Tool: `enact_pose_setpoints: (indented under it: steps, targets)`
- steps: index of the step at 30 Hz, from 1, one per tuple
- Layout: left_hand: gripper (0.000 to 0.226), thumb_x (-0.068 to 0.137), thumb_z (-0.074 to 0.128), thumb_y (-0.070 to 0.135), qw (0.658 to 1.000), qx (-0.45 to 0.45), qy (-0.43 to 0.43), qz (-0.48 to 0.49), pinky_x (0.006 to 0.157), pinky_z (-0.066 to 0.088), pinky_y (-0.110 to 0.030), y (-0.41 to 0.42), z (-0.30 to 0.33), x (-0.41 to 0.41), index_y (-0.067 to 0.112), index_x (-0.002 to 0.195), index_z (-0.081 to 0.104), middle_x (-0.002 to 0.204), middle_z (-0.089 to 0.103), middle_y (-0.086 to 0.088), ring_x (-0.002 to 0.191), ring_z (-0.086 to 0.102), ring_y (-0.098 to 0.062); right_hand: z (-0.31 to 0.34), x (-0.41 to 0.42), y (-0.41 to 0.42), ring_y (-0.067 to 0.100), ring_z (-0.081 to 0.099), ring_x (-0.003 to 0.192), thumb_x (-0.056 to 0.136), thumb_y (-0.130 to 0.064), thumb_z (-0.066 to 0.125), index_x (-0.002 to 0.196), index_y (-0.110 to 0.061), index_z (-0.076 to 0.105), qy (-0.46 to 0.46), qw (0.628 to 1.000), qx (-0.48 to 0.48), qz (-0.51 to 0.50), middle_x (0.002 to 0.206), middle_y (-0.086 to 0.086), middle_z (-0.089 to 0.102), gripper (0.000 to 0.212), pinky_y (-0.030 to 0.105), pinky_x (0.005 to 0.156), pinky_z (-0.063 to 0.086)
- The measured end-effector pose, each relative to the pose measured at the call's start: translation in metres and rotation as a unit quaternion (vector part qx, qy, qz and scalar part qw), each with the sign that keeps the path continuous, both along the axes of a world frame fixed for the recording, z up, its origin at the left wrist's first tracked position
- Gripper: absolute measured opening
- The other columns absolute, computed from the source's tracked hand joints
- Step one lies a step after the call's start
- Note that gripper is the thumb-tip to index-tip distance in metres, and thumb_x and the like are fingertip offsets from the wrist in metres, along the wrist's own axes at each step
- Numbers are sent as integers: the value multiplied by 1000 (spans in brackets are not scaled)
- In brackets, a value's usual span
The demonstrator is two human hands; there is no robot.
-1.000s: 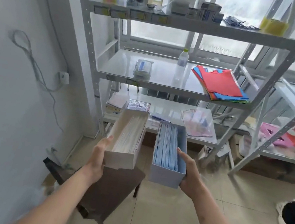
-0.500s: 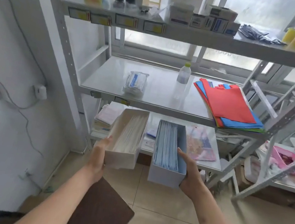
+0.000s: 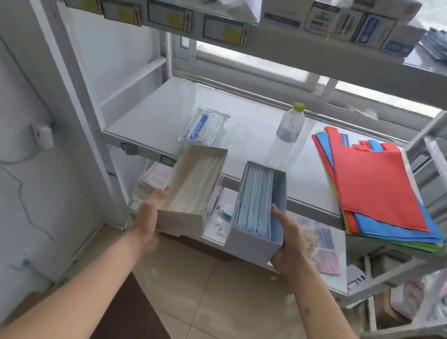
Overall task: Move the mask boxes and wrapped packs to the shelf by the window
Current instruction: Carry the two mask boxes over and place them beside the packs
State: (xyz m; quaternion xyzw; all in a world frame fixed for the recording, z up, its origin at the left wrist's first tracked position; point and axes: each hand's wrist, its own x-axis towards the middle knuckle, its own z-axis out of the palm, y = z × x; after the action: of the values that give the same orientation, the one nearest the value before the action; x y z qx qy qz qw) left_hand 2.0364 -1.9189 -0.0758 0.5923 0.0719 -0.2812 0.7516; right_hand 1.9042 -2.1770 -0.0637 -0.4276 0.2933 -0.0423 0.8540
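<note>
The left hand [image 3: 149, 217] grips the white box [image 3: 193, 191] from its outer side and underneath, thumb up along the left wall, fingers curled below. The box is open at the top and packed with pale masks standing on edge. The right hand [image 3: 290, 247] grips the blue box [image 3: 256, 213] the same way, thumb lying along its right wall and fingers wrapped under the near corner; this box holds blue masks, also on edge. The two boxes are side by side with a narrow gap between them, both in the air in front of the shelf [image 3: 250, 141] by the window, their far ends level with its front edge or just over it; the angle makes that hard to judge.

On the shelf a wrapped pack [image 3: 203, 130] lies flat towards the left, just beyond the white box. To its right stands a bottle [image 3: 290, 127] with a green cap, upright. Further right a stack of bags [image 3: 373, 188], red on top with blue beneath, overhangs the front edge.

The board above carries small cartons [image 3: 339, 17] and yellow labels [image 3: 168, 16] on its front lip. Below, near the floor, a brown stool [image 3: 131, 325] sits between the forearms.
</note>
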Motion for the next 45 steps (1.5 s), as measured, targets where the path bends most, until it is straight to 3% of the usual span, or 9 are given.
enact_pose_setpoints:
  steps: [2, 6, 10, 15, 19, 31, 36, 39, 45]
  targets:
    - [56, 88, 64, 56, 1000, -21, 9, 10, 53, 50, -29, -1, -2, 7, 19, 130, 68, 108, 73, -15, 85, 69, -30, -1, 13, -6, 34, 73, 107, 80, -39, 79, 138, -10, 56, 4, 1000, 3, 4, 120, 16, 74, 69, 52, 88, 61]
    - [65, 82, 67, 60, 999, -25, 24, 23, 59, 44, -34, 5, 0, 26, 15, 129, 68, 105, 70, -19, 81, 66, -35, 4, 39, -11, 34, 71, 113, 90, -37, 72, 141, -11, 55, 7, 999, 15, 29, 133, 20, 67, 60, 51, 91, 59]
    - [54, 83, 68, 57, 996, -9, -14, 88, 63, 56, -30, 17, 2, 51, 18, 120, 74, 104, 79, -12, 81, 76, -25, 5, 68, -14, 36, 67, 120, 90, -39, 72, 143, -10, 52, 10, 999, 13, 43, 136, 20, 65, 63, 55, 103, 52]
    - [58, 85, 67, 54, 993, -1, -32, 115, 73, 52, -36, 34, 3, 95, 18, 131, 68, 120, 74, -15, 97, 72, -29, 11, 118, 0, 33, 73, 104, 93, -41, 67, 137, -12, 60, -12, 996, 22, 90, 115, 15, 74, 53, 49, 80, 60]
    - [73, 80, 71, 58, 992, 7, -44, 120, 93, 53, -46, 49, 0, 151, 20, 140, 60, 127, 70, -18, 114, 68, -36, 11, 173, 17, 33, 73, 104, 91, -40, 70, 136, -12, 61, -34, 994, 22, 102, 116, 16, 74, 55, 46, 80, 60]
    - [51, 88, 63, 59, 996, 46, -63, 50, 67, 60, -32, 84, 13, 325, 29, 129, 65, 118, 76, -9, 98, 76, -27, 9, 361, 106, 42, 63, 124, 88, -43, 75, 144, -21, 51, 23, 997, 20, 67, 141, 16, 61, 65, 63, 106, 48]
    - [72, 81, 64, 64, 994, 62, -62, 62, 118, 35, -54, 89, 2, 374, 27, 142, 59, 146, 59, -6, 137, 52, -30, 7, 407, 123, 39, 63, 124, 90, -42, 73, 141, -22, 52, 33, 998, 15, 49, 136, 14, 65, 59, 59, 110, 46]
    - [78, 77, 65, 65, 995, 53, -53, 61, 122, 27, -56, 84, -5, 388, 27, 145, 56, 152, 53, -5, 143, 44, -30, 10, 422, 120, 37, 62, 125, 93, -42, 69, 141, -19, 54, 37, 998, -12, 47, 137, 13, 65, 55, 60, 108, 47]
    - [74, 83, 62, 63, 998, 47, -36, 17, 118, 36, -50, 65, -11, 403, 22, 144, 57, 145, 60, -7, 135, 54, -27, 5, 433, 104, 37, 66, 122, 94, -44, 68, 132, -17, 55, 68, 997, -35, 15, 132, 15, 67, 48, 52, 100, 53]
